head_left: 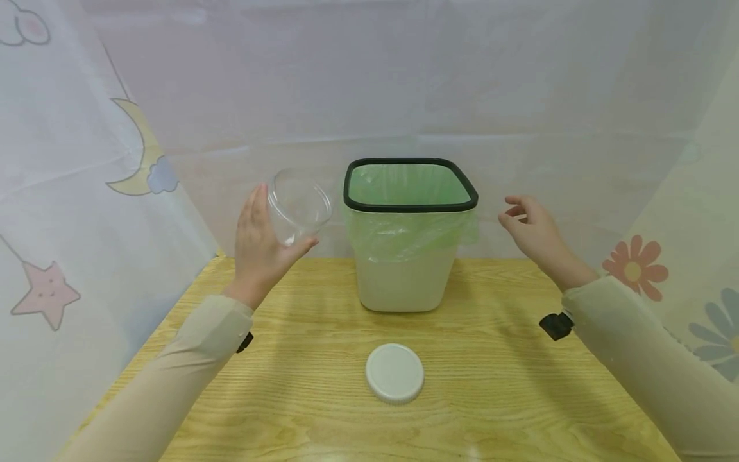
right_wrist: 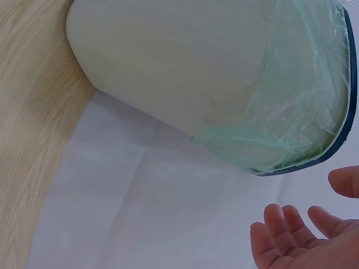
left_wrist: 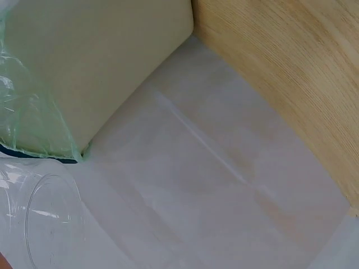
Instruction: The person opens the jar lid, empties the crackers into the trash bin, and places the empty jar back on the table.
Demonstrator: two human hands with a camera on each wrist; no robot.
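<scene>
**Clear jar tipped beside the bin: how to handle it well**

The clear jar (head_left: 299, 205) is in the air, just left of the bin (head_left: 407, 256) and about level with its black rim (head_left: 411, 207). It lies tilted, with the open mouth turned toward the bin. The left hand (head_left: 262, 247) holds it from the outer side; the fingers stand behind the wall of the jar and the thumb curls under its bottom. In the left wrist view the jar (left_wrist: 42, 218) looks empty, but a thin rest inside I cannot exclude.

The bin stands at the back of the bench (head_left: 496, 385) and is lined with a green bag (head_left: 410, 231) which folds over the rim. The right hand (head_left: 534, 231) hovers on the other side of the bin, apart from it, fingers loosely spread and holding nothing. The white lid (head_left: 395, 373) lies flat on the bench in front, well apart from both hands.

In my judgement, to do this step well the mouth of the jar should come fully over the opening before it is tipped more, so nothing falls between the rim and the bag. The grip is smooth plastic on a few fingers, so the tilt should be slow. The free hand could steady the bin by its wall, because a light bin may slide when it is bumped.
</scene>
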